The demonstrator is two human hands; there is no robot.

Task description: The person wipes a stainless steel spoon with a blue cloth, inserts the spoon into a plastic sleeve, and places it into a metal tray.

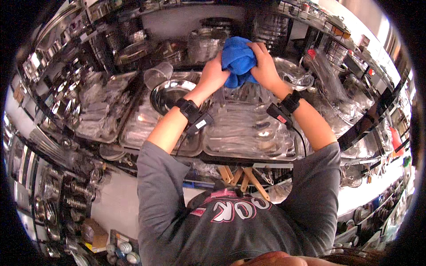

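Note:
A bunched blue cloth (238, 60) is held up between my two hands, above the shelf of metalware. My left hand (213, 74) grips its left side, and my right hand (265, 68) has hold of the right side. Whether something is wrapped inside the cloth cannot be seen. Below and left of the cloth, a shiny steel bowl (163, 94) rests on a metal tray (194, 151) of plastic-wrapped utensils. Directly under my forearms lies another tray (249, 154), filled with wrapped spoons or ladles (239, 123).
A clear tumbler-like container (158, 75) leans behind the bowl. Further left is a tray of bagged cutlery (100, 109). Stacked steel pots (209, 40) stand at the back. Wooden handles (254, 183) jut out below the shelf's front edge, and wrapped goods (329, 76) crowd the right.

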